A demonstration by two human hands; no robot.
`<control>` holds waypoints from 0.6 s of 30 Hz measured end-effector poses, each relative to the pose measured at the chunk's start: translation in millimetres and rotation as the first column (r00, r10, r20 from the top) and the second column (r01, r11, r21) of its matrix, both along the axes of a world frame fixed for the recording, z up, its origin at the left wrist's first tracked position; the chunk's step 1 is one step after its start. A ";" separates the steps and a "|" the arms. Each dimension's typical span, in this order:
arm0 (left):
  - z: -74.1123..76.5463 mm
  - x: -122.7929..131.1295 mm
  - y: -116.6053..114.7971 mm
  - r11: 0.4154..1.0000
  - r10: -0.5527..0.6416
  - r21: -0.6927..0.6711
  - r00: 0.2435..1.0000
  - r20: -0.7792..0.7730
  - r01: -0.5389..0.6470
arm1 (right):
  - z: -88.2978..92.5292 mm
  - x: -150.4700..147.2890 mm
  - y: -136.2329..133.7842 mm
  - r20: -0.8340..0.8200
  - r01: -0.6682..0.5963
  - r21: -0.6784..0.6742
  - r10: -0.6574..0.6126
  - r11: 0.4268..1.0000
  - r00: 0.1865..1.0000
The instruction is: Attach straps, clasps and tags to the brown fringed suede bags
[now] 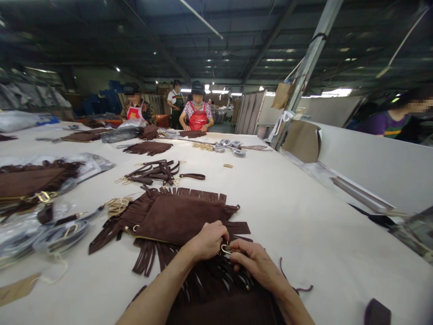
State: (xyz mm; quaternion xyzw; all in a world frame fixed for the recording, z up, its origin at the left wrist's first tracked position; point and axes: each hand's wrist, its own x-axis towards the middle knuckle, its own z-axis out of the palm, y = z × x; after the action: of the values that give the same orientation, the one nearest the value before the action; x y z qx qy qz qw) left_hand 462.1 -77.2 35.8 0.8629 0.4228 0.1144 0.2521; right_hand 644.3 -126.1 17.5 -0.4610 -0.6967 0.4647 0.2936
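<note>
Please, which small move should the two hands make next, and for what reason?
I would probably hold the left hand steady and gently turn the metal clip with the right hand, to check whether it is closed. Both hands meet at the clip, above brown fringe, and the fingers hide part of it.

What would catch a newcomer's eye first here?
Nearest, the left hand and right hand meet at a gold clip by a fringed brown bag. Just beyond lies a second bag, with heaped straps behind it. Across the white table, a worker's red apron stands out.
</note>
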 end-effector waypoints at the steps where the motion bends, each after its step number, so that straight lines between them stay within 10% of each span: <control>1: -0.1 0.0 -0.1 1.000 0.004 -0.004 1.000 0.008 -0.004 | -2.4 -0.9 1.2 0.004 0.007 -0.008 -0.007 1.000 1.000; 13: 0.7 -5.2 -3.0 1.000 0.023 -0.007 0.996 0.089 -0.023 | -12.5 12.6 6.7 0.016 0.137 -0.114 -0.136 0.984 0.991; 18: 13.9 -48.9 -20.5 0.958 0.011 0.285 0.992 -0.125 0.026 | -5.5 12.9 10.9 -0.098 0.139 -0.091 -0.148 0.986 0.984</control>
State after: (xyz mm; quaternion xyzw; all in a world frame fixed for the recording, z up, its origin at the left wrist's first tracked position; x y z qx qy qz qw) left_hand 413.2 -97.7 49.7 0.8974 0.4136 0.1190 0.0979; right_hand 657.2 -115.2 12.1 -0.4968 -0.6251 0.4949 0.3427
